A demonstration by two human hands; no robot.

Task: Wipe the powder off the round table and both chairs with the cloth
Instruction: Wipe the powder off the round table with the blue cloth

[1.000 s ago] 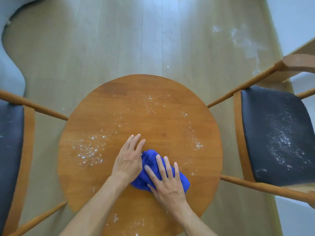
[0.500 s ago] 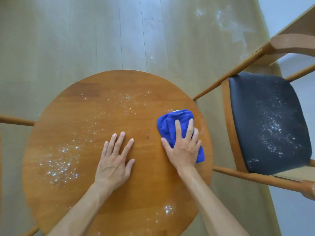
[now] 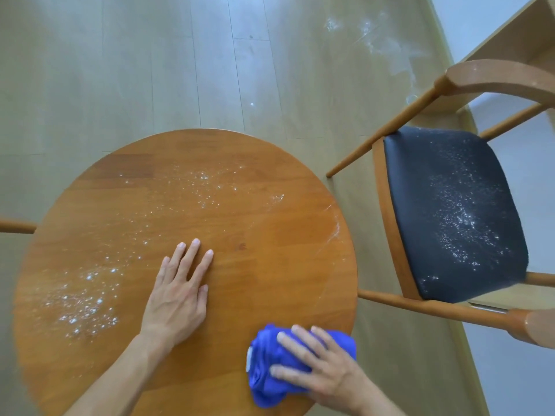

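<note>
The round wooden table (image 3: 270, 241) fills the lower left of the head view. White powder (image 3: 84, 301) lies thick on its left side, and a thinner patch sits near the far edge. My right hand (image 3: 324, 370) presses a crumpled blue cloth (image 3: 270, 376) flat at the table's near right edge. Flat on the wood near the middle rests my left hand (image 3: 177, 295), fingers spread and holding nothing. To the right stands a chair with a dark seat (image 3: 450, 211) speckled with powder. Only a wooden rail (image 3: 15, 226) of the other chair shows at the left edge.
The floor (image 3: 150, 70) is pale wood planks with a powder smear (image 3: 378, 40) at the upper right. The right chair's curved back (image 3: 498, 76) and armrest (image 3: 537, 325) stand close to a white wall and a wooden unit.
My right hand has dragged the cloth from the table's right side back to the near right edge, leaving that side cleaner. My left hand stayed flat on the table.
</note>
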